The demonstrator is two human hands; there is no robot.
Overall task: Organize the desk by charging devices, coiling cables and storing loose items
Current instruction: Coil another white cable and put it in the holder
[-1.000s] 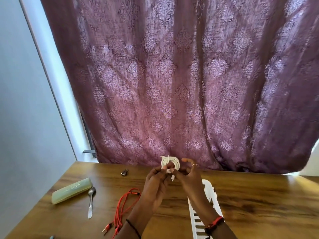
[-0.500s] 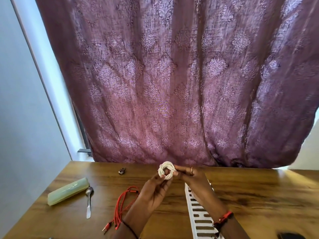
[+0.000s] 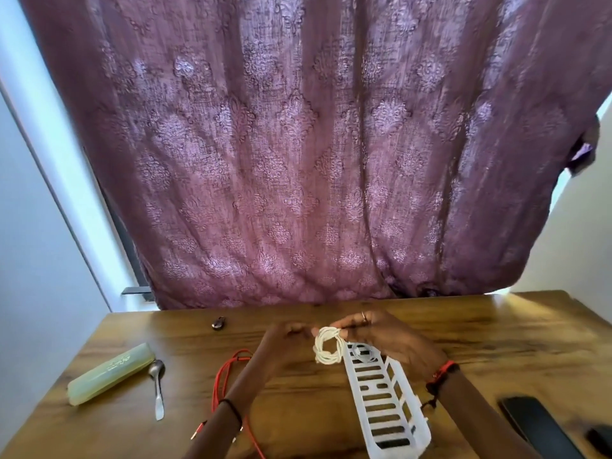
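Note:
A coiled white cable [image 3: 327, 346] hangs from the fingers of my right hand [image 3: 387, 336], just above the far end of a white slotted tray [image 3: 384, 402] on the wooden desk [image 3: 496, 346]. Another coiled cable, greyish, lies inside the tray's far end [image 3: 361, 352]. My left hand [image 3: 281, 342] is just left of the white coil, fingers curled and blurred, apparently off the cable. A loose red cable [image 3: 228, 376] lies on the desk under my left forearm.
A pale green case [image 3: 111, 374] and a metal spoon [image 3: 157, 387] lie at the left. A small dark object [image 3: 219, 323] sits near the back edge. A black phone [image 3: 539, 425] lies at the lower right. A purple curtain [image 3: 298, 144] hangs behind.
The white coil has come down and to the right, from in front of me toward the tray's far end. My left hand has come off it; my right hand still holds it.

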